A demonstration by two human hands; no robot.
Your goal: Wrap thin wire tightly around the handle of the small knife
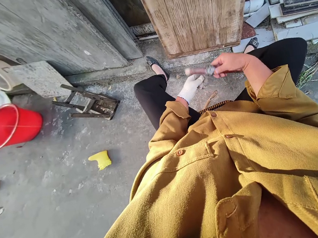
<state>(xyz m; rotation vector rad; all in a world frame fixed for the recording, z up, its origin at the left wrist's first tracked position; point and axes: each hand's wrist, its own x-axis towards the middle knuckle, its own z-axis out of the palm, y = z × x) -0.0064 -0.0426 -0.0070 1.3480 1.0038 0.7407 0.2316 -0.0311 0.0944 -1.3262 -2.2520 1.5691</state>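
My right hand (226, 63), bare, is closed around the right end of a short brown wooden handle (195, 71) with silvery wire (209, 70) wound round it near my fingers. The handle is slightly blurred. Just below it is my left hand (191, 88) in a white knitted glove, its fingers curled in close to the handle. What those fingers grip, if anything, is hidden. Between my knees, below both hands, shows a light-brown stick (210, 98), its lower end hidden by my shirt.
Left of me a small wooden stool (93, 105) lies on its side near red buckets (27, 123). A yellow boot-shaped piece (101, 159) is on the concrete floor. Ahead a wooden board (193, 13) stands upright; stacked planks (306, 1) and a white pipe (255, 1) are at right.
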